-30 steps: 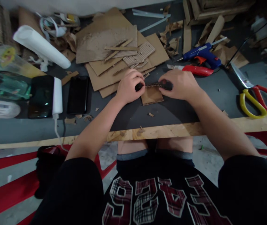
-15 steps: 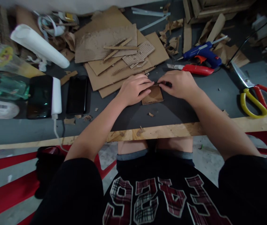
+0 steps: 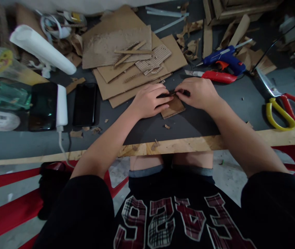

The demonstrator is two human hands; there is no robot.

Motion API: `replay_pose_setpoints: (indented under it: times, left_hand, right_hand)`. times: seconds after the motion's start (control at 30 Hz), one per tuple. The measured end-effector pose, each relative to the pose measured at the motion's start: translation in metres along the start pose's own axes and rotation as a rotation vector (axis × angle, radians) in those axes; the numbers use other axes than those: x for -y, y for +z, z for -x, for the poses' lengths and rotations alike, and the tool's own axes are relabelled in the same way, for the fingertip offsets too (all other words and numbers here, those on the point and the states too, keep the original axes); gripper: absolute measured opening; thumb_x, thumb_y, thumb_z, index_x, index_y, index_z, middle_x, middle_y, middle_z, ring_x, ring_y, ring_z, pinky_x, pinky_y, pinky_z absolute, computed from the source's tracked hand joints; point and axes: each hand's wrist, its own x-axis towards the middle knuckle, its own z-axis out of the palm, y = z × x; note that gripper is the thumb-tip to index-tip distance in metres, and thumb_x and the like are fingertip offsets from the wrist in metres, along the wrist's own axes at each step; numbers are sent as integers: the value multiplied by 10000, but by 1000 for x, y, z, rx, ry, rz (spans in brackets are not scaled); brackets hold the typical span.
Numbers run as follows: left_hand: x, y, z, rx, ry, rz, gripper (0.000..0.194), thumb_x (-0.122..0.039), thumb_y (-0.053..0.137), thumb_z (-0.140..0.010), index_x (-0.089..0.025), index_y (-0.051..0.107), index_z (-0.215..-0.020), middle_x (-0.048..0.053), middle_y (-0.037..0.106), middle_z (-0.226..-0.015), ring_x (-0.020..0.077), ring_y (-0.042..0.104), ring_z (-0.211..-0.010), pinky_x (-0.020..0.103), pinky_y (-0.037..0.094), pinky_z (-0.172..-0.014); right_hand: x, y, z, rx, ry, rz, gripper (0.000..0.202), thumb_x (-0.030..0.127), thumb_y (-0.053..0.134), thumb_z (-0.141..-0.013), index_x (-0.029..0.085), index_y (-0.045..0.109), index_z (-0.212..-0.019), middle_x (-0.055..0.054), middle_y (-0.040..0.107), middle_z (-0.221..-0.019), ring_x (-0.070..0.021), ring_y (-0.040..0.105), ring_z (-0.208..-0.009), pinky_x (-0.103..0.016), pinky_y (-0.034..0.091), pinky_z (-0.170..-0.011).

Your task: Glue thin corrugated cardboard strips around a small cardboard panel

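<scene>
A small brown cardboard piece point(image 3: 173, 108) lies tilted on the grey tabletop between my hands. My left hand point(image 3: 151, 100) holds it by its left and far side, index finger and thumb reaching over it. Along its far edge runs a thin dark strip point(image 3: 172, 93), partly hidden by fingers. With thumb and fingers closed, my right hand point(image 3: 196, 92) pinches the right end of that strip. Just behind the right hand lie a red utility knife point(image 3: 219, 77) and a blue glue gun point(image 3: 223, 59).
Stacked cardboard sheets point(image 3: 134, 55) with loose strips lie behind my left hand. Scissors point(image 3: 283, 107) rest at the right. A phone point(image 3: 85, 104), a white power bank point(image 3: 62, 105) and a white roll point(image 3: 43, 49) are at the left. The wooden table edge point(image 3: 163, 148) runs in front.
The cardboard piece has turned and shifted slightly right and nearer to me. My left fingers have moved a little rightward over it; the right hand stays nearly in place.
</scene>
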Motion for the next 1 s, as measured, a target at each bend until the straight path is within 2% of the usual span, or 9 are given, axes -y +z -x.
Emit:
replay_pose_setpoints:
  times: [0.43,0.77,1.0]
  left_hand:
    - [-4,3,-1,-34,-71,-9,502,-520,348,-1010,-220,682,-1233,116,683,-1224,287,560,-1253,471,445,-1019]
    - [-1,4,-1,-50,-54,-2,492,-498,346,-1017,-212,697,-1211,109,698,-1219,278,589,-1226,469,462,-1000]
    - [-3,0,-2,-29,-52,21,519,-513,324,-1015,-201,683,-1224,117,694,-1228,283,584,-1245,484,457,-1038]
  right_hand:
    - [1,0,-1,0,-14,-7,291,325,480,-913,237,733,-1026,-70,743,-994,-262,645,-961,-347,391,-677]
    - [4,0,-2,20,5,30,295,312,469,-909,221,729,-1015,-84,736,-1028,-272,653,-984,-355,383,-678]
    - [1,2,0,3,-62,-13,386,320,454,-939,251,648,-1266,-84,711,-1175,-276,618,-1088,-344,406,-710]
